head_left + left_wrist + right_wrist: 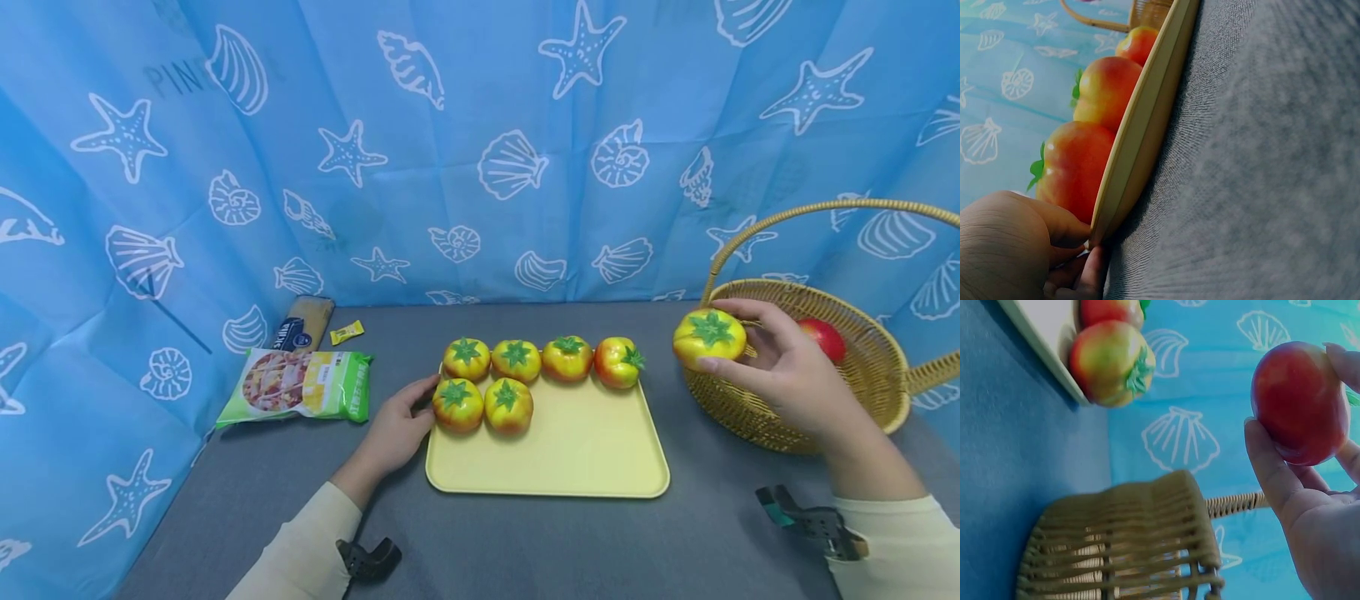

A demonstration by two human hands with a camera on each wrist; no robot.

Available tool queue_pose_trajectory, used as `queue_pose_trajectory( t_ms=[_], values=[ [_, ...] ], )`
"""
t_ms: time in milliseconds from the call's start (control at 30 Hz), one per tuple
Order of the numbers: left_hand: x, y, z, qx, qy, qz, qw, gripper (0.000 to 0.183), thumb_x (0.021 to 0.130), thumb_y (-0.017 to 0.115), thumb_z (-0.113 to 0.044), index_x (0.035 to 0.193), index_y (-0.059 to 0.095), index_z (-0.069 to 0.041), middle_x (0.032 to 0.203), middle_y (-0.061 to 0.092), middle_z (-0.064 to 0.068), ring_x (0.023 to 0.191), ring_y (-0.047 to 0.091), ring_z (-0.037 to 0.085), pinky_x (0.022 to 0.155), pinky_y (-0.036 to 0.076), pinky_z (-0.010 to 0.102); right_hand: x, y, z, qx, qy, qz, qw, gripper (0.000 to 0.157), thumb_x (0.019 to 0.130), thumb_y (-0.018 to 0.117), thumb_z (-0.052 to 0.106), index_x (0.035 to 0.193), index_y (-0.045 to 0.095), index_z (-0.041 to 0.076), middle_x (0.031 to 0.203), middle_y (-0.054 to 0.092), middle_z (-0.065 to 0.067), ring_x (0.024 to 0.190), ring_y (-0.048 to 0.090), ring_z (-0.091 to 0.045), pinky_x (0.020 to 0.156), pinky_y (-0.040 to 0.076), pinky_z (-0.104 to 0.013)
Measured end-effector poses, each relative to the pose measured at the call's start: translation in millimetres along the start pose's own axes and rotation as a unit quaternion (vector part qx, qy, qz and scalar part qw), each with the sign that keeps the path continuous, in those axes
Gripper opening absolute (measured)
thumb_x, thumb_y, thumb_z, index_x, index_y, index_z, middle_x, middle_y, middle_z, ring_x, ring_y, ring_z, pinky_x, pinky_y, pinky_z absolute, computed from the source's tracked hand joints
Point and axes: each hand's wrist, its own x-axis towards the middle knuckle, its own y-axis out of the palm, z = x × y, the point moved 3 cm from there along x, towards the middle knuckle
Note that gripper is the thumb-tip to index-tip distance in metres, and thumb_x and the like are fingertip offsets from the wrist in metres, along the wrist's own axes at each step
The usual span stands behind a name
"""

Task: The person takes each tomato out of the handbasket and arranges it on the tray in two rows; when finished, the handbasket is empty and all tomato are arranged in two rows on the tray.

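Note:
My right hand (pixel 787 367) grips a yellow-red tomato (pixel 708 337) with a green leafy top, holding it in the air by the left rim of the wicker basket (pixel 731 408). In the right wrist view its red underside shows between thumb and fingers. My left hand (pixel 401 425) pinches the left rim of the yellow tray (pixel 555 471), as the left wrist view also shows. Several like tomatoes (pixel 567 358) sit on this tray, in a row along the back with two more in front at the left. The rightmost one (pixel 618 363) lies tipped, its leaves facing right.
Inside the basket lies a red fruit (pixel 823 340); its tall handle (pixel 817 208) arches above. To the left are a green-white food bag (pixel 300 385), a dark-labelled pack (pixel 303 323) and a small yellow packet (pixel 347 332). A blue patterned curtain (pixel 465 200) hangs behind the grey table (pixel 525 542).

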Motion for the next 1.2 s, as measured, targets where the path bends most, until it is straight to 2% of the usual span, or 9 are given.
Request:
queue_pose_trajectory(
  t_ms=[133, 267, 533, 800, 1000, 1200],
  values=[
    [0.3, -0.2, -0.3, 0.000, -0.001, 0.000, 1.0000, 0.058, 0.102, 0.060, -0.003, 0.160, 0.053, -0.001, 0.158, 0.054, 0.018, 0.149, 0.046, 0.034, 0.120, 0.039, 0.054, 0, 9.2, 2, 0.007, -0.008, 0.012, 1.000, 0.069, 0.096, 0.076, -0.012, 0.154, 0.046, 0.009, 0.146, 0.045, -0.008, 0.120, 0.062, -0.009, 0.088, 0.057, -0.019],
    [0.2, -0.3, -0.3, 0.000, -0.002, -0.001, 1.0000, 0.058, 0.102, 0.060, -0.003, 0.160, 0.054, -0.001, 0.158, 0.055, 0.018, 0.149, 0.047, 0.034, 0.120, 0.039, 0.053, 0, 19.4, 5, -0.003, 0.002, 0.023, 1.000, 0.067, 0.096, 0.079, -0.006, 0.154, 0.047, 0.006, 0.146, 0.045, -0.010, 0.114, 0.065, -0.012, 0.084, 0.060, -0.023],
    [0.3, 0.3, 0.3, 0.001, 0.001, 0.000, 1.0000, 0.058, 0.102, 0.059, -0.002, 0.160, 0.053, -0.001, 0.158, 0.055, 0.018, 0.149, 0.046, 0.034, 0.119, 0.040, 0.054, 3, 41.5, 6, -0.017, -0.032, 0.049, 0.998, 0.068, 0.093, 0.083, -0.005, 0.153, 0.049, -0.002, 0.149, 0.044, -0.014, 0.117, 0.060, -0.016, 0.088, 0.057, -0.019],
    [0.2, 0.5, 0.9, 0.002, 0.001, -0.002, 1.0000, 0.057, 0.103, 0.059, -0.002, 0.160, 0.053, 0.000, 0.158, 0.055, 0.018, 0.149, 0.047, 0.034, 0.119, 0.040, 0.053, 2, 60.8, 6, -0.012, -0.005, 0.081, 0.997, 0.070, 0.095, 0.085, 0.004, 0.154, 0.048, -0.001, 0.148, 0.047, -0.020, 0.118, 0.063, -0.017, 0.090, 0.058, -0.023],
    [-0.6, 0.4, -0.2, 0.009, 0.017, -0.003, 0.9998, 0.057, 0.101, 0.058, 0.001, 0.158, 0.053, 0.003, 0.155, 0.056, 0.021, 0.147, 0.048, 0.037, 0.120, 0.039, 0.056, 3, 74.8, 6, 0.016, -0.025, 0.098, 0.995, 0.068, 0.094, 0.085, -0.001, 0.152, 0.050, -0.004, 0.146, 0.046, -0.020, 0.122, 0.062, -0.017, 0.093, 0.058, -0.027],
    [-0.2, 0.5, 0.2, 0.008, 0.013, -0.003, 0.9999, 0.057, 0.102, 0.058, 0.001, 0.159, 0.053, 0.002, 0.156, 0.056, 0.021, 0.147, 0.048, 0.037, 0.120, 0.039, 0.056, 2, 88.3, 5, 0.023, -0.041, 0.106, 0.993, 0.066, 0.092, 0.085, -0.003, 0.150, 0.054, -0.005, 0.147, 0.045, -0.020, 0.123, 0.059, -0.020, 0.093, 0.058, -0.026]
  ],
)
